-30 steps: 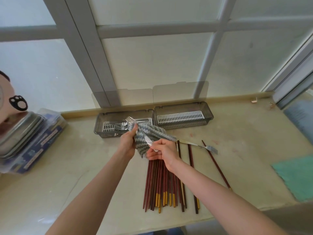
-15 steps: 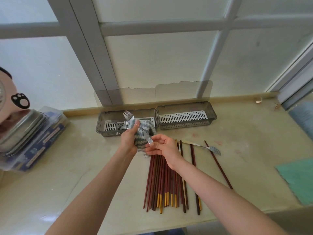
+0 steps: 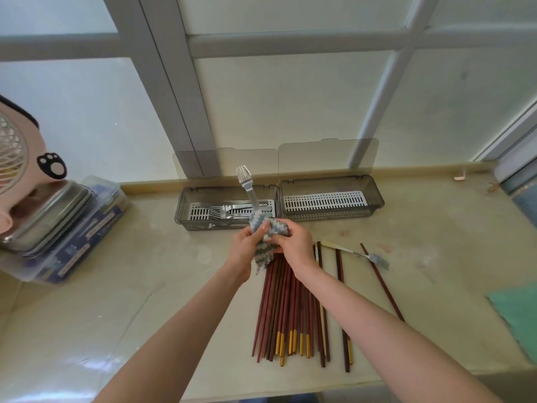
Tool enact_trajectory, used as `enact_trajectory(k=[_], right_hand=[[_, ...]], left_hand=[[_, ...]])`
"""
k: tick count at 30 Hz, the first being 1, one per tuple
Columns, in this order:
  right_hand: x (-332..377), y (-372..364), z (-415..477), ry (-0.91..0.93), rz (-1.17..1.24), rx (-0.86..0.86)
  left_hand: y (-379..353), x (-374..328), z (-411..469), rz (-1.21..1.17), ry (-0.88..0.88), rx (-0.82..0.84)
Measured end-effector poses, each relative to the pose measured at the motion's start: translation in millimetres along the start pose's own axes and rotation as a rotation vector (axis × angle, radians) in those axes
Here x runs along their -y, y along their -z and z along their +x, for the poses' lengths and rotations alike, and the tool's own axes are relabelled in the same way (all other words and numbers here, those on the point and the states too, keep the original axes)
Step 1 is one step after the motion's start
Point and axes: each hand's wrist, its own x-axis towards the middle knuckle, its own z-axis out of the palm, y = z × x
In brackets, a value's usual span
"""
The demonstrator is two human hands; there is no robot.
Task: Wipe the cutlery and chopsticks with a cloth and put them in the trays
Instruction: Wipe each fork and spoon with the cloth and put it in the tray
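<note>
Swung upright since before, our fork [image 3: 245, 184] rises from the cloth [image 3: 268, 228] we grip in left hand [image 3: 244, 250] and right hand [image 3: 295, 247], near the counter's [image 3: 145, 271] back edge.

The left hand [image 3: 246, 248] and right hand [image 3: 295, 242] grip a zigzag cloth [image 3: 268, 227] bunched round the handle of a fork [image 3: 247, 186] standing tines-up before the left tray [image 3: 182, 206] of cutlery, while chopsticks [image 3: 290, 311] and a second fork [image 3: 358, 253] lie on the counter [image 3: 145, 271].
</note>
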Motion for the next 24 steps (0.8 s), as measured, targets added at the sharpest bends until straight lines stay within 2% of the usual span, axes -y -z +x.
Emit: enact_trajectory(k=[3, 7, 9, 12, 14, 17, 20, 24], right_hand=[[0.0, 3.6, 0.3, -0.012, -0.133, 0.031], [5.3, 4.3, 3.1, -0.118, -0.108, 0.243], [6.3, -0.6, 0.2, -0.140, -0.126, 0.221], [4.3, -5.0, -0.8, -0.047, -0.491, 0.070], [4.7, -5.2, 0.7, 0.007, -0.644, 0.061], [18.2, -3.9, 2.2, -0.007, -0.409, 0.133], [34.3, -10.5, 12.6, -0.016, -0.174, 0.071], [46.0, -31.6, 28.7, -0.186, -0.016, 0.013]], left_hand=[[8.4, -2.4, 2.7, 0.108, 0.014, 0.035], [13.4, -1.0, 5.0, 0.165, 0.011, -0.067], [15.0, 0.6, 8.8, 0.194, 0.006, -0.173], [20.1, 1.5, 15.5, 0.252, 0.001, -0.281], [22.6, -0.1, 16.0, 0.333, -0.032, -0.314], [26.0, -3.8, 15.4, 0.443, -0.095, -0.342], [28.6, -2.0, 10.7, 0.546, -0.125, -0.337], [26.1, 3.3, 4.5, 0.600, -0.199, -0.288]])
